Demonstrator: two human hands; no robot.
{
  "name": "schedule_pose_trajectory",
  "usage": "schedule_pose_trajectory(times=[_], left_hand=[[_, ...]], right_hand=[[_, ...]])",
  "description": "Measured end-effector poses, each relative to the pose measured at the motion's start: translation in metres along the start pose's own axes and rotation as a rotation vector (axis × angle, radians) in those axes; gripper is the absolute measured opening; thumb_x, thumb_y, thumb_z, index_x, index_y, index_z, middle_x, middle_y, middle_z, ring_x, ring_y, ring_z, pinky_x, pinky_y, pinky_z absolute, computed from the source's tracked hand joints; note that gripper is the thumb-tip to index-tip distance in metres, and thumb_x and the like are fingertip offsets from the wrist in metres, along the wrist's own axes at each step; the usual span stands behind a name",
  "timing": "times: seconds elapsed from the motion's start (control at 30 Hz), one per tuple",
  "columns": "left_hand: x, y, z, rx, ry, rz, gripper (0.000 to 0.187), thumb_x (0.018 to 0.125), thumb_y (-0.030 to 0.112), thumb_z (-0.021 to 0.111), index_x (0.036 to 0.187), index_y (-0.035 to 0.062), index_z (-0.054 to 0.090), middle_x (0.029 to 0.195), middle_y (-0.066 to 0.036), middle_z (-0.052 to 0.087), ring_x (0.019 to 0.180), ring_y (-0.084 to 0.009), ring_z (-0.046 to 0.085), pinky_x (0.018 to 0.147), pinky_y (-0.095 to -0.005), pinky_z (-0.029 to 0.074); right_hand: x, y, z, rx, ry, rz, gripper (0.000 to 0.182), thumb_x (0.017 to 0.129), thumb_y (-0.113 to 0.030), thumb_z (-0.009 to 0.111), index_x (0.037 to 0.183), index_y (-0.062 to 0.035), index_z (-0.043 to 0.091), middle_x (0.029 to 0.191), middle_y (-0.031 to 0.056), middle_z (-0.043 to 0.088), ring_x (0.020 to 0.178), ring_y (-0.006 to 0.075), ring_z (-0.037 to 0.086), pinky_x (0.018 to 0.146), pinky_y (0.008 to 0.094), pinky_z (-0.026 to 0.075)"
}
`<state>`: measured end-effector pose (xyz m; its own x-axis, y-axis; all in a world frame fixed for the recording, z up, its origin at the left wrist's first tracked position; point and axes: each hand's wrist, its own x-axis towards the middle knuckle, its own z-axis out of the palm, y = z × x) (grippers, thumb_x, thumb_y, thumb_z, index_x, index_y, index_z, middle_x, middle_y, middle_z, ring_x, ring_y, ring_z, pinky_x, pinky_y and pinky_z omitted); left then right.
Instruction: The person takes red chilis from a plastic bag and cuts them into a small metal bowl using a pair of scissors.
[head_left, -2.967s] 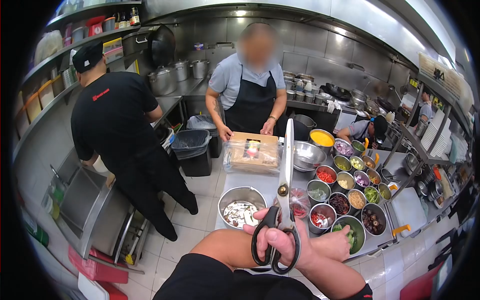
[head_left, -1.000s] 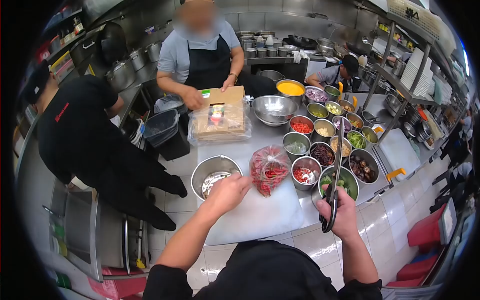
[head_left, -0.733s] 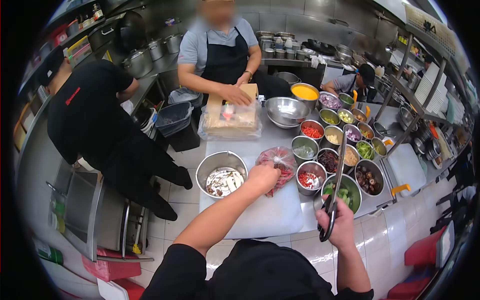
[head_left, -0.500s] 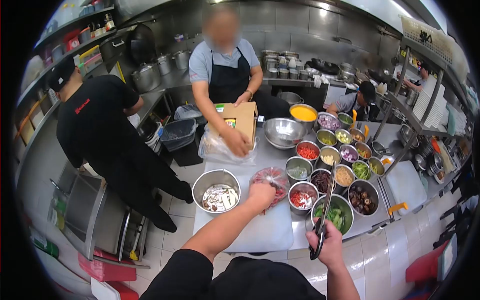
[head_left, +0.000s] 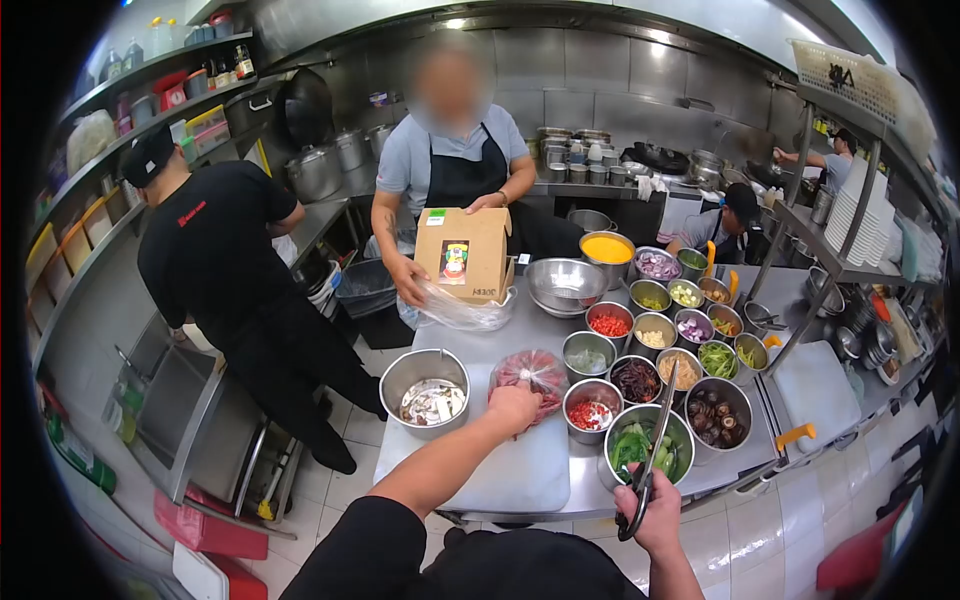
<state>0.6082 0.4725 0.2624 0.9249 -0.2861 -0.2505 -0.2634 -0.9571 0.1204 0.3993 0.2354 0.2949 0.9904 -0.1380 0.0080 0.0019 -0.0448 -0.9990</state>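
My left hand (head_left: 514, 407) grips the near side of a clear plastic bag (head_left: 541, 372) with red pieces in it, lying on a white cutting board (head_left: 510, 475). The fingers are partly hidden against the bag. My right hand (head_left: 655, 513) is closed around black-handled scissors (head_left: 657, 440), their long metal blades pointing up and away over a pot of green vegetables (head_left: 628, 446). To the left of the bag stands a steel pot (head_left: 425, 372) with a few pale and brown bits at its bottom.
Opposite me, a person holds a cardboard box (head_left: 460, 245) above a crumpled clear bag (head_left: 462, 308). Several steel containers of chopped ingredients crowd the right, near a perforated bowl (head_left: 567, 283). Another person (head_left: 220, 240) works at the left; a metal shelf (head_left: 850, 262) overhangs the right.
The box opposite has been tilted so its labelled face shows, and that person's hand has moved left to its lower edge. My hands keep their holds; the whole view has shifted slightly.
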Motion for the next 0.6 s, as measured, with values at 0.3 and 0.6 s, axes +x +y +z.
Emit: schedule_pose_trajectory(times=[0.3, 0.6], left_hand=[[-0.009, -0.016, -0.036, -0.066, 0.139, 0.028, 0.027, 0.084, 0.015, 0.055, 0.109, 0.0092, 0.062, 0.101, -0.018, 0.069, 0.098, -0.0328, 0.067, 0.081, -0.0467, 0.053], [-0.007, -0.027, -0.037, 0.101, 0.053, 0.053, 0.024, 0.088, 0.015, 0.052, 0.101, 0.0108, 0.072, 0.103, -0.013, 0.071, 0.098, -0.0291, 0.069, 0.08, -0.0452, 0.054]], right_hand=[[0.006, 0.0, 0.008, 0.046, 0.049, 0.001, 0.036, 0.084, -0.007, 0.07, 0.115, 0.004, 0.055, 0.072, 0.0042, 0.062, 0.06, 0.0104, 0.059, 0.055, 0.025, 0.049], [0.012, 0.004, 0.033, 0.027, -0.022, 0.059, 0.041, 0.084, -0.01, 0.073, 0.117, 0.0061, 0.055, 0.075, 0.0014, 0.062, 0.061, 0.007, 0.057, 0.054, 0.023, 0.047]])
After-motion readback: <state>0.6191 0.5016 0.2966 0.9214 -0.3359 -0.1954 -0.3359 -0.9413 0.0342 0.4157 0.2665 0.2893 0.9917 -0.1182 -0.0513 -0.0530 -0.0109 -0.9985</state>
